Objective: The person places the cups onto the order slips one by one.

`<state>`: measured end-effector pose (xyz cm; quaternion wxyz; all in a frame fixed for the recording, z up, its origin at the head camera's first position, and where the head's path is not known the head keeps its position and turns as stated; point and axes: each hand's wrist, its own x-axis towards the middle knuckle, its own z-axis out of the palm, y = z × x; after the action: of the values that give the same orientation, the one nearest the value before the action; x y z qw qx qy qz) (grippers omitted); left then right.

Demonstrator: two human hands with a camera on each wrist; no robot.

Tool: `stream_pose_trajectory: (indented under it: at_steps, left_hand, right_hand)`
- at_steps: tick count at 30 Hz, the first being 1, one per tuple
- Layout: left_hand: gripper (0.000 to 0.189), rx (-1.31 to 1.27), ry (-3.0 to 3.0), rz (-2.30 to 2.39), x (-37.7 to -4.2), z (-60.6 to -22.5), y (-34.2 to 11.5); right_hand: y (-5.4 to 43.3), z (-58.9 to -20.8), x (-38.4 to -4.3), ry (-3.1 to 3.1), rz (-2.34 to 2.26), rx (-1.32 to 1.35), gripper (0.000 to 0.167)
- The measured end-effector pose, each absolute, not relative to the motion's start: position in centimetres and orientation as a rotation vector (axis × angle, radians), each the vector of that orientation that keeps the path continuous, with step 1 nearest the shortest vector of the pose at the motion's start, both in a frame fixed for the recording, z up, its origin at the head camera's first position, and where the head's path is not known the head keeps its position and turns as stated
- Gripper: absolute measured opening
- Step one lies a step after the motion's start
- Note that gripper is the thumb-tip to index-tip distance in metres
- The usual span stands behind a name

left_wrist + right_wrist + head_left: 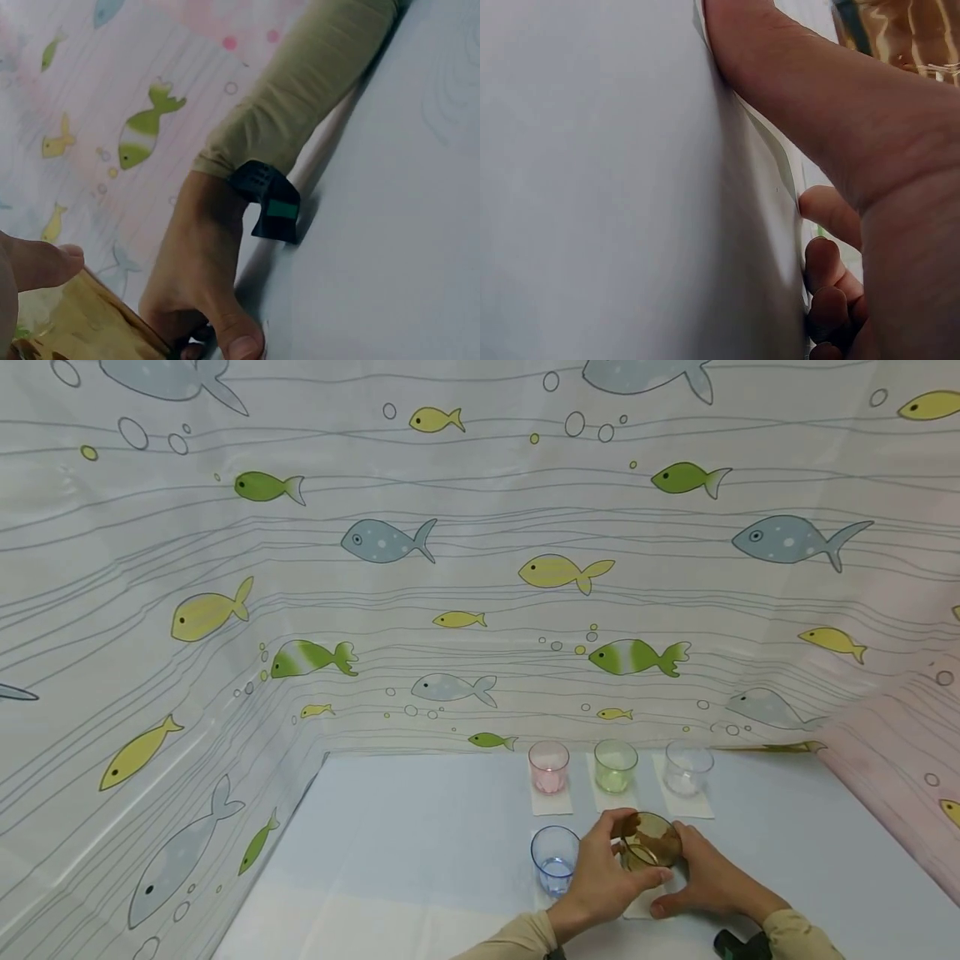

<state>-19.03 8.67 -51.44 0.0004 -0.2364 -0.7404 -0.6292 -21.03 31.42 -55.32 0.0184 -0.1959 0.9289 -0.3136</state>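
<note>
An amber glass is tilted above a white paper slip in the head view. My left hand grips it from the left, fingers and thumb around its side. My right hand is just to the right of the glass. In the right wrist view, its thumb and curled-in fingertips come down at the paper's edge. The left wrist view catches the amber glass at the lower left, beside the right hand.
A blue glass stands just left of my left hand. Behind, pink, green and clear glasses stand in a row on white paper slips. A fish-patterned curtain surrounds the table.
</note>
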Motion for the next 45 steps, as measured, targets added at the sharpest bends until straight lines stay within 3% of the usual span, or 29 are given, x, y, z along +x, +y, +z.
stream_pose_trajectory:
  at_steps: [25,38,45]
  left_hand:
    - [0.071,-0.705,-2.345,-2.030,-19.2,-54.1,9.1]
    - [0.072,-0.691,-2.320,-2.011,-18.8,-54.4,9.4]
    - [0.086,-0.709,-2.336,-1.951,-18.4,-54.4,9.4]
  right_hand:
    - [31.3,-55.7,-21.0,2.910,-1.004,-0.743,0.063]
    - [31.5,-55.6,-21.1,2.902,-0.937,-0.740,0.071]
    - [31.6,-55.8,-21.1,2.933,-0.910,-0.786,0.075]
